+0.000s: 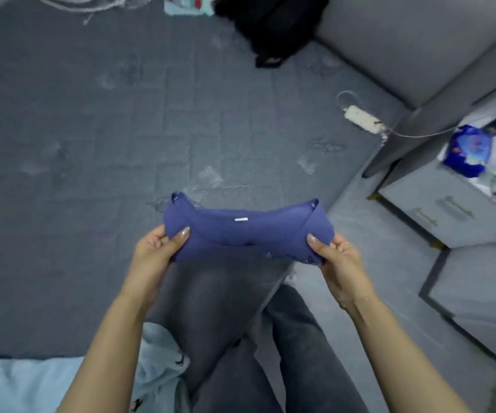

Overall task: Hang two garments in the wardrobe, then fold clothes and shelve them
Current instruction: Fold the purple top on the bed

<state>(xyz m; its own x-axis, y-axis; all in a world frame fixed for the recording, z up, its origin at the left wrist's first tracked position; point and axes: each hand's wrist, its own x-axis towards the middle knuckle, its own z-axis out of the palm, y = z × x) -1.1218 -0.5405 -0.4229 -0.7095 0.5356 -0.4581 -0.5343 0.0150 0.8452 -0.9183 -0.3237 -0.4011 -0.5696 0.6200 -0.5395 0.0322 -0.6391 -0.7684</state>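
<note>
A folded blue-purple garment (pixel 246 231) with a small white label is stretched between both hands, just above the near edge of the grey quilted bed (pixel 92 129). My left hand (pixel 159 247) pinches its left end, thumb on top. My right hand (pixel 334 253) pinches its right end the same way. A pale blue garment (pixel 32 383) with small dark prints lies on the bed at the bottom left. Below the hands are legs in grey jeans (pixel 270 338).
A black garment or bag (pixel 270 28) lies at the bed's far side by the grey headboard (pixel 419 40). A white power strip (pixel 363 119) with its cable rests near the bed's right edge. A bedside cabinet (pixel 440 210) at right carries a blue packet (pixel 468 150).
</note>
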